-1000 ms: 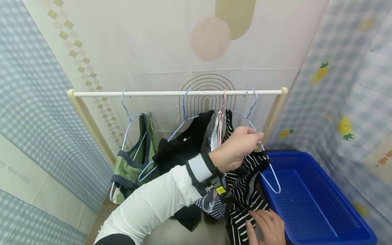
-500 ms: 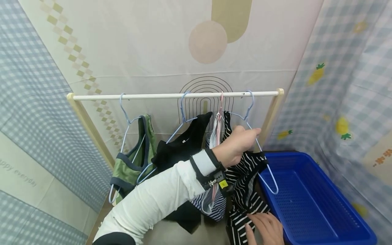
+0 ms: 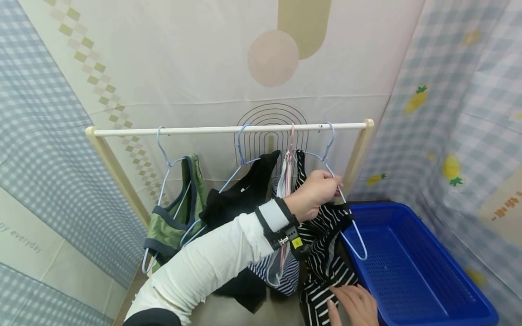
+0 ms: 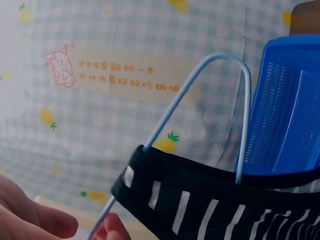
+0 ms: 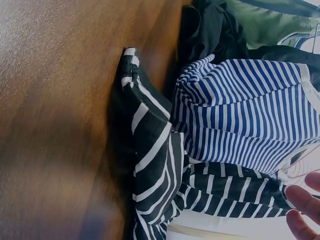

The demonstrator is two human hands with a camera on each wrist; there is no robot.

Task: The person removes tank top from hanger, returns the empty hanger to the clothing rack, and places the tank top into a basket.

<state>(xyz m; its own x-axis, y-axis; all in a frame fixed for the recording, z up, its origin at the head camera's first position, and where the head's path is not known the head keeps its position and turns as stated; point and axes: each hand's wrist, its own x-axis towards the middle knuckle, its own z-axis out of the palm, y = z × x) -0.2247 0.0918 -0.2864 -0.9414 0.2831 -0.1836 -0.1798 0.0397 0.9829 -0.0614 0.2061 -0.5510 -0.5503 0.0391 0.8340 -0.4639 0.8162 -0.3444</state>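
My left hand (image 3: 316, 192), at the end of a white sleeve, pinches the right arm of a light-blue hanger (image 3: 360, 244) hooked on the rail. On this hanger hangs a black-and-white striped tank top (image 3: 326, 226); in the left wrist view its strap (image 4: 170, 195) loops round the hanger's arm, just past the fingers (image 4: 112, 227). Lower down, my right hand (image 3: 356, 303) lies with loosely extended fingers against the top's lower part. The right wrist view shows those fingertips (image 5: 302, 200) at the right edge, beside the striped cloth (image 5: 155, 160).
The white rail (image 3: 195, 131) also bears a green vest (image 3: 171, 226), a black top (image 3: 244, 190) and, on a pink hanger (image 3: 291, 136), a blue-and-white striped garment (image 5: 245, 105). A blue basket (image 3: 424, 271) stands at the right. Printed cloth surrounds the rack.
The whole scene shifts slightly left and down in the head view. Both hands keep their places on the hanger and the striped top.
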